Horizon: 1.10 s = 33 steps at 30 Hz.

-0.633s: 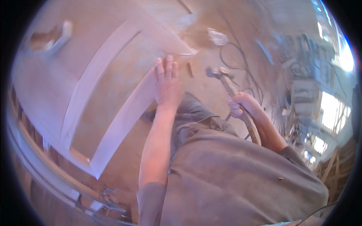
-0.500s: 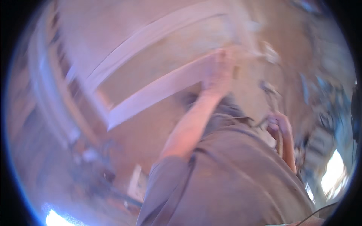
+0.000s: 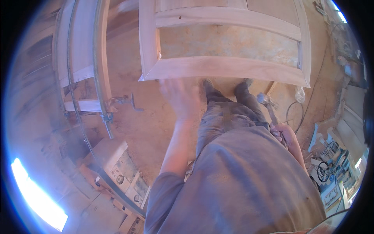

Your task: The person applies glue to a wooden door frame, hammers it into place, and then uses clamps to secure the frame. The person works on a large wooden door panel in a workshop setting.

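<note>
A pale wooden panelled frame [image 3: 226, 67], like a door, stretches across the far middle, with an open gap above its near rail. My left hand [image 3: 179, 95] is just below the rail's left corner, smeared by motion. Its fingers are too blurred to read, and whether it touches the wood is unclear. Down at my right side, my right hand [image 3: 283, 133] is closed round the handle of a hammer [image 3: 269, 109]. The hammer's head points away from me, below the frame's right end.
On the left stands another wooden assembly [image 3: 100, 58] with long bar clamps [image 3: 70, 50]. A worn wooden bench [image 3: 113, 152] lies at near left. Several tools and offcuts [image 3: 335, 167] are heaped at right, near a looped black cable [image 3: 295, 113] on the dusty floor.
My left hand has come off the near rail and moved left and down to the frame's left corner. The view has turned, so the frame sits straighter. The hammer stays in my right hand.
</note>
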Each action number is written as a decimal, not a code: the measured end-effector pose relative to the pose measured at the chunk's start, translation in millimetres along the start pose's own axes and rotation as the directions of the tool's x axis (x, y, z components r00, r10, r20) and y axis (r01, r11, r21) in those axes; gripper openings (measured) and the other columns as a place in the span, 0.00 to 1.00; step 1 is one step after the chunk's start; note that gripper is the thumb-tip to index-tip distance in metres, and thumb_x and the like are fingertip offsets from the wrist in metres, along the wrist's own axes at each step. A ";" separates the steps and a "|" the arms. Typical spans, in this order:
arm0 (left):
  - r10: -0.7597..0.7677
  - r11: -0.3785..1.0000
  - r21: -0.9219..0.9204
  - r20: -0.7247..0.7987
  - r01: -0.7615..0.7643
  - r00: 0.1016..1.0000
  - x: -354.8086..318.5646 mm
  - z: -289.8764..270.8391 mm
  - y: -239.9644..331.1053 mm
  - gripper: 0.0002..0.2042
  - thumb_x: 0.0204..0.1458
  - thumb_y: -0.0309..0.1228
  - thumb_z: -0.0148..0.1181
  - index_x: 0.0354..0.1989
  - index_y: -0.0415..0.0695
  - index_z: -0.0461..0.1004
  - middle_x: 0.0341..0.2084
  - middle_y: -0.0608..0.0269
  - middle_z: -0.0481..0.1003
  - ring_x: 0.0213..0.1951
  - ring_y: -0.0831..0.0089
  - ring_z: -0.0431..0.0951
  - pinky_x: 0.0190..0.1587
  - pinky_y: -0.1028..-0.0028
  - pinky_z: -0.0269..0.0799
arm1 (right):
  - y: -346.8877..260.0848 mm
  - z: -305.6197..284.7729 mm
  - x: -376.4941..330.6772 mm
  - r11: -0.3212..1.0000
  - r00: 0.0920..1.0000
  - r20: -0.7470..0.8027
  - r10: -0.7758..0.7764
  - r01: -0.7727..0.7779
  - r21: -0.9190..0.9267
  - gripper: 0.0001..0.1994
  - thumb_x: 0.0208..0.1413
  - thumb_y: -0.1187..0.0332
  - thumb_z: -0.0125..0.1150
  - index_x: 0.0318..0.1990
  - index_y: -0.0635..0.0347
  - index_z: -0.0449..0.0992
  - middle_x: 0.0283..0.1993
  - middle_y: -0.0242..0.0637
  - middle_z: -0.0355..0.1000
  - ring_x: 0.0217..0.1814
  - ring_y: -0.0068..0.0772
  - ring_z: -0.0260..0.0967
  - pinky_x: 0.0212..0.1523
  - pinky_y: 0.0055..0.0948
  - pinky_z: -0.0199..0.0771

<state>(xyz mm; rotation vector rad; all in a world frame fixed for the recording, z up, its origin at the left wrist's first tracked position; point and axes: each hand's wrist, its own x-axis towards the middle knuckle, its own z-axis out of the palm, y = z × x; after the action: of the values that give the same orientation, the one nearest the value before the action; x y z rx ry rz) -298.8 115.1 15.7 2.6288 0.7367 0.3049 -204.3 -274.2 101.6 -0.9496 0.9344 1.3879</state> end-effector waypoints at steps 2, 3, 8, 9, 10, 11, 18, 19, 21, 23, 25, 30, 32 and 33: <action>-0.126 0.987 0.096 -0.058 0.131 0.990 10.2 -26.3 -39.4 0.48 0.42 0.36 0.77 0.70 0.32 0.56 0.72 0.41 0.54 0.75 0.40 0.45 0.74 0.45 0.42 | -7.3 37.8 -6.5 0.989 0.994 -0.105 -0.011 -0.004 -0.149 0.11 0.57 0.70 0.59 0.22 0.55 0.69 0.17 0.26 0.64 0.12 0.20 0.58 0.15 0.22 0.58; -0.183 0.969 0.151 -0.094 0.195 0.979 5.5 -31.9 -60.5 0.49 0.42 0.36 0.78 0.71 0.32 0.55 0.73 0.42 0.54 0.76 0.41 0.44 0.75 0.46 0.43 | -11.4 49.6 -4.7 0.971 0.990 -0.141 -0.011 -0.023 -0.237 0.10 0.56 0.71 0.60 0.23 0.55 0.70 0.17 0.26 0.65 0.12 0.20 0.58 0.15 0.22 0.58; -0.212 0.962 0.189 0.063 0.197 0.975 40.5 -82.6 -61.5 0.49 0.44 0.36 0.77 0.72 0.31 0.53 0.74 0.44 0.51 0.77 0.50 0.44 0.76 0.51 0.45 | -32.9 83.6 -22.0 0.844 0.995 -0.088 -0.055 -0.001 -0.537 0.09 0.50 0.76 0.61 0.40 0.67 0.76 0.26 0.32 0.73 0.24 0.23 0.71 0.24 0.24 0.69; -0.196 0.968 0.183 0.109 0.174 0.975 48.6 -87.5 -62.7 0.49 0.45 0.36 0.77 0.72 0.31 0.54 0.75 0.44 0.51 0.77 0.51 0.45 0.76 0.53 0.46 | -40.0 95.8 -25.8 0.750 0.991 -0.094 -0.098 0.012 -0.661 0.12 0.50 0.75 0.62 0.42 0.69 0.75 0.29 0.33 0.74 0.27 0.25 0.73 0.27 0.26 0.71; -0.288 0.957 0.074 0.125 0.280 0.950 60.8 -79.2 -75.9 0.47 0.47 0.36 0.76 0.72 0.31 0.54 0.74 0.44 0.52 0.76 0.52 0.47 0.75 0.55 0.48 | -48.8 104.6 -9.3 0.639 0.986 -0.095 -0.137 0.014 -0.769 0.14 0.49 0.75 0.62 0.44 0.71 0.75 0.31 0.35 0.75 0.31 0.27 0.75 0.30 0.27 0.73; -0.374 0.923 -0.031 0.150 0.383 0.915 73.8 -70.6 -88.7 0.46 0.49 0.37 0.75 0.71 0.30 0.55 0.74 0.45 0.53 0.76 0.53 0.50 0.75 0.57 0.49 | -56.3 107.4 9.1 0.548 0.990 -0.078 -0.116 -0.002 -0.837 0.15 0.49 0.74 0.62 0.45 0.71 0.74 0.33 0.38 0.76 0.33 0.31 0.76 0.33 0.30 0.74; -0.397 0.649 -0.392 0.557 0.652 0.730 180.0 -34.0 -169.5 0.32 0.59 0.45 0.65 0.61 0.29 0.68 0.55 0.46 0.75 0.58 0.60 0.75 0.60 0.65 0.69 | -61.0 158.4 53.5 -0.173 0.987 0.158 -0.018 0.152 -0.973 0.21 0.52 0.67 0.62 0.50 0.69 0.69 0.38 0.58 0.77 0.43 0.59 0.77 0.45 0.49 0.74; -0.374 0.635 -0.403 0.586 0.659 0.719 199.6 -36.0 -166.2 0.31 0.59 0.46 0.64 0.59 0.28 0.71 0.52 0.46 0.78 0.55 0.61 0.77 0.57 0.65 0.71 | -59.0 170.5 61.9 -0.285 0.990 0.140 0.024 0.141 -0.948 0.21 0.52 0.64 0.62 0.51 0.68 0.68 0.39 0.62 0.76 0.44 0.63 0.76 0.46 0.52 0.73; -0.383 0.570 -0.475 0.568 0.670 0.728 220.7 -22.4 -160.8 0.32 0.57 0.50 0.65 0.54 0.28 0.75 0.47 0.48 0.80 0.50 0.62 0.80 0.53 0.65 0.73 | -46.3 192.7 85.4 -0.255 0.984 0.147 0.106 0.169 -0.952 0.19 0.54 0.64 0.60 0.48 0.68 0.67 0.38 0.63 0.76 0.45 0.66 0.74 0.45 0.55 0.72; -0.377 0.728 -0.402 0.443 0.556 0.813 228.6 -11.9 -156.6 0.34 0.54 0.52 0.67 0.52 0.27 0.76 0.45 0.47 0.81 0.48 0.62 0.81 0.52 0.65 0.73 | -25.4 214.6 110.1 -0.220 0.975 0.157 0.156 0.190 -0.957 0.18 0.55 0.66 0.58 0.47 0.69 0.66 0.37 0.63 0.75 0.45 0.68 0.74 0.45 0.56 0.71; -0.343 0.817 -0.330 0.381 0.473 0.859 241.4 -1.5 -158.0 0.36 0.52 0.55 0.69 0.50 0.26 0.76 0.43 0.45 0.81 0.47 0.61 0.81 0.52 0.64 0.74 | -3.4 235.1 132.1 -0.186 0.975 0.158 0.157 0.186 -0.965 0.16 0.54 0.69 0.56 0.47 0.70 0.67 0.37 0.62 0.76 0.45 0.67 0.74 0.45 0.56 0.72; -0.316 0.802 -0.331 0.473 0.498 0.822 241.8 -10.9 -158.1 0.45 0.47 0.64 0.69 0.50 0.23 0.76 0.45 0.42 0.80 0.48 0.59 0.81 0.52 0.64 0.74 | 45.2 282.8 172.7 -0.113 0.954 0.193 0.231 0.224 -0.968 0.15 0.49 0.73 0.55 0.45 0.70 0.69 0.36 0.61 0.76 0.43 0.63 0.76 0.44 0.55 0.72; -0.305 0.787 -0.408 0.394 0.462 0.867 243.3 -4.6 -166.9 0.43 0.45 0.63 0.70 0.47 0.24 0.78 0.43 0.40 0.81 0.47 0.56 0.82 0.51 0.62 0.75 | 31.7 317.1 173.4 -0.100 0.965 0.167 0.202 0.190 -0.977 0.14 0.48 0.74 0.55 0.44 0.71 0.70 0.35 0.61 0.76 0.42 0.63 0.76 0.43 0.54 0.73; -0.308 0.775 -0.436 0.371 0.457 0.876 235.5 -1.8 -172.4 0.43 0.44 0.63 0.71 0.45 0.24 0.78 0.43 0.39 0.81 0.47 0.54 0.83 0.50 0.62 0.76 | 17.7 329.8 173.4 -0.091 0.973 0.104 0.205 0.124 -0.988 0.14 0.47 0.75 0.55 0.43 0.71 0.70 0.35 0.61 0.75 0.42 0.63 0.76 0.42 0.53 0.73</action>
<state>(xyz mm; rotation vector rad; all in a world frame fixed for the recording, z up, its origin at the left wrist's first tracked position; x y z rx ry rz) -179.7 377.3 -32.1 1.9031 0.9255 -0.0036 -232.9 95.0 56.7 -1.8043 -0.6570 2.2063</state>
